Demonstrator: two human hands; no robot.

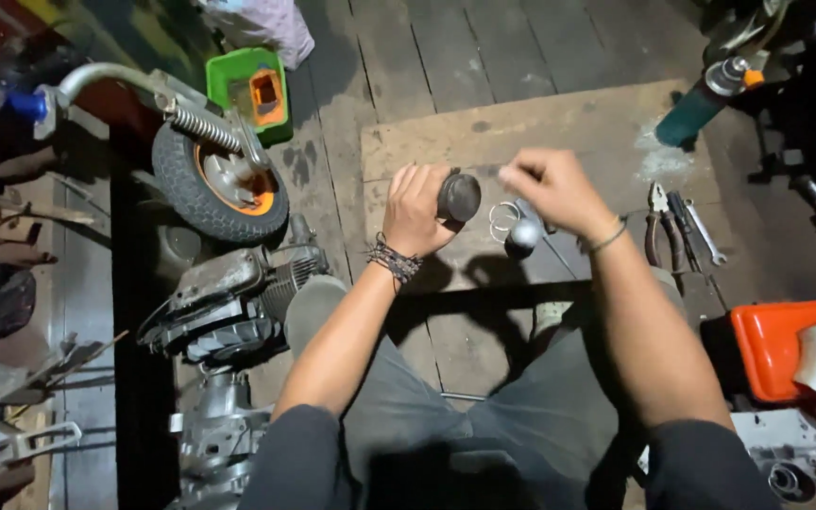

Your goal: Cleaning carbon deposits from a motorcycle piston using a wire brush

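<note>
Your left hand (pixel 415 210) grips a dark, short cylindrical metal part (pixel 458 196), apparently a piston, held above the plywood board (pixel 559 123) near its middle, fingers wrapped around the skirt with the flat crown facing right toward your other hand. Its short axis runs roughly left to right, slightly tilted up. Judged rigid, moderately heavy and likely oily; hold by the skirt as now, not by the ring grooves. Your right hand (pixel 554 192) hovers just beside it, fingers pinched together, though what they hold is blurred. Thin metal rings (pixel 503 219) and a shiny rounded part (pixel 524 233) lie on the board below; pliers (pixel 658 227) rest toward its right edge
</note>
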